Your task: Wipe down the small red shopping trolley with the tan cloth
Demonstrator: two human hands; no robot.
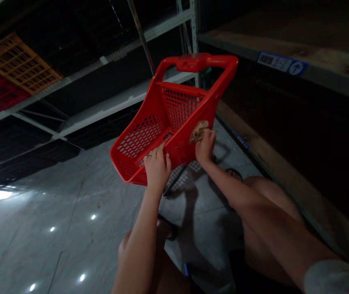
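Observation:
A red plastic shopping cart point(180, 147) with a perforated basket stands in front of me, its handle at the far end. My left hand point(157, 165) rests over the basket's near rim, fingers bent over the edge and gripping it. In my right hand point(205, 146) is a crumpled brown cloth point(199, 131), pressed against the outer side wall of the basket near the handle end. Part of the cloth is hidden by my fingers. The inside of the basket shows bare perforated walls.
Metal shelving point(94, 116) runs along the left, bearing a yellow crate point(19, 63) and a red crate point(1, 87). To the right is a wooden shelf carrying a blue label point(283, 64). Grey floor point(101, 188) lies below, and a small blue object point(187, 269) is between my legs.

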